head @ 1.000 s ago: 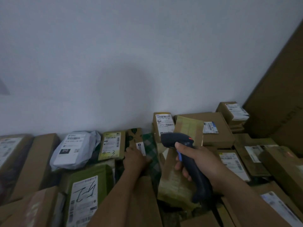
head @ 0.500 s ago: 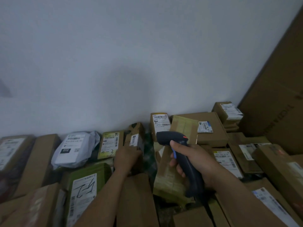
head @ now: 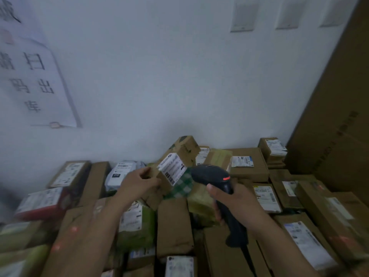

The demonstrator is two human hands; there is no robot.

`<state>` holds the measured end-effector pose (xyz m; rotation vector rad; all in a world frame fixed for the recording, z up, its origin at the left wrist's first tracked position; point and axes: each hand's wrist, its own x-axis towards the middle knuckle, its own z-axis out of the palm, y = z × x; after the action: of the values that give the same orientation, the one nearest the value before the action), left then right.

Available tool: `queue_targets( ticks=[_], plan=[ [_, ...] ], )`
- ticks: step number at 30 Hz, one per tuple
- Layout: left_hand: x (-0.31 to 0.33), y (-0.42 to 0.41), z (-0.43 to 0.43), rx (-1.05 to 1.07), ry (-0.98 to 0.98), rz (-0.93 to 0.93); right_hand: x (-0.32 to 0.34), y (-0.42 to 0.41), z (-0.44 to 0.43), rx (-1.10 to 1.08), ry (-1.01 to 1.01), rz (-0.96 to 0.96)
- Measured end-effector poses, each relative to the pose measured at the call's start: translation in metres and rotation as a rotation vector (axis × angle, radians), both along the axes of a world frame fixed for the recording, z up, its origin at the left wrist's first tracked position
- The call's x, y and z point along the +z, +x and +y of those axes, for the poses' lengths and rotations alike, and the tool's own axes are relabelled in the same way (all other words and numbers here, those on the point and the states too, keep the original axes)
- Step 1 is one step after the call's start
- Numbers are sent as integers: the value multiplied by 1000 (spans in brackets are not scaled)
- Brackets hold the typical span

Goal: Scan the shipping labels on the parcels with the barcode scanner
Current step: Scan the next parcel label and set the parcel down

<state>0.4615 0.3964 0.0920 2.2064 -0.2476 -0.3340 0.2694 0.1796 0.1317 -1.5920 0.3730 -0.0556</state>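
Item: small cardboard parcel (head: 186, 146), tilted, raised over the parcel pile (head: 173, 222) near the wall. Left hand (head: 137, 184) grips its lower corner. Shipping label (head: 172, 166) faces the barcode scanner (head: 207, 173), clasped in the right hand (head: 239, 200). Likely light and stiff; hold by the edges, clear of the label.

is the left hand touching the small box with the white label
Touching. The head view shows the left hand gripping the lower end of the small box, with its fingers curled round it, holding it tilted up.
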Motion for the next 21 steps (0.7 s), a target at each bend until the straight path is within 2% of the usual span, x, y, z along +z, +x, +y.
queue_targets(
  ticks=[4, 9, 12, 21],
  plan=[
    [37, -38, 33, 72, -19, -19, 15, -45, 14, -4, -146, -1],
    [37, -91, 50, 211, -387, 91, 40, -85, 28, 16, 55, -26],
    [28, -120, 46, 239, -504, 57, 50, -101, 34, 61, 15, -25],
    [30, -162, 51, 304, -515, -31, 60, -126, 43, 126, -82, -42]
  ],
)
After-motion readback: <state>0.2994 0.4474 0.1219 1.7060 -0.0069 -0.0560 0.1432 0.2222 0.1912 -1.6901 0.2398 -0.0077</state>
